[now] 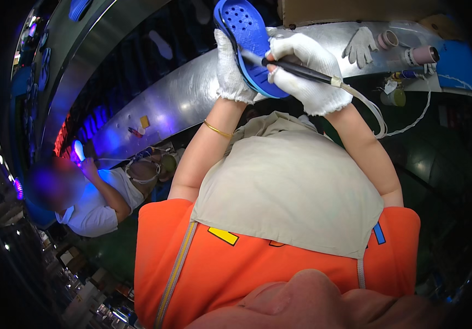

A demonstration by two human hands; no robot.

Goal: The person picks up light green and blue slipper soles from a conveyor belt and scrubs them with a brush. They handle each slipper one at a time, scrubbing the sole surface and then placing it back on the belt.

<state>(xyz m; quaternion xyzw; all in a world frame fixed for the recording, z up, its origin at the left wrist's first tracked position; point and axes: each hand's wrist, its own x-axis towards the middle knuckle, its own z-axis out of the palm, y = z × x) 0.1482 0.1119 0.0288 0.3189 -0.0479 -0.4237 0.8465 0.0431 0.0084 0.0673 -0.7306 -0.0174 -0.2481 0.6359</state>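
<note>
A blue clog (244, 24) with round holes is held up over the metal bench, its inside turned toward me. My left hand (229, 74), in a white glove, grips the clog by its left edge. Between the bare fingertips of my gloved right hand (312, 66) is a brush (296, 69) with a black handle and pale bristles. Its bristles are at the clog's left inner side; I cannot tell if they touch. From the back of the handle a clear tube (365, 101) loops down to the right.
On the metal bench (186, 82) lie a spare white glove (360, 46) and two pinkish cylinders (421, 55). A cardboard box (351, 10) stands at the back. Dark conveyor (137, 66) runs along the far side. Left, a co-worker (96, 197) holds up a brightly lit object.
</note>
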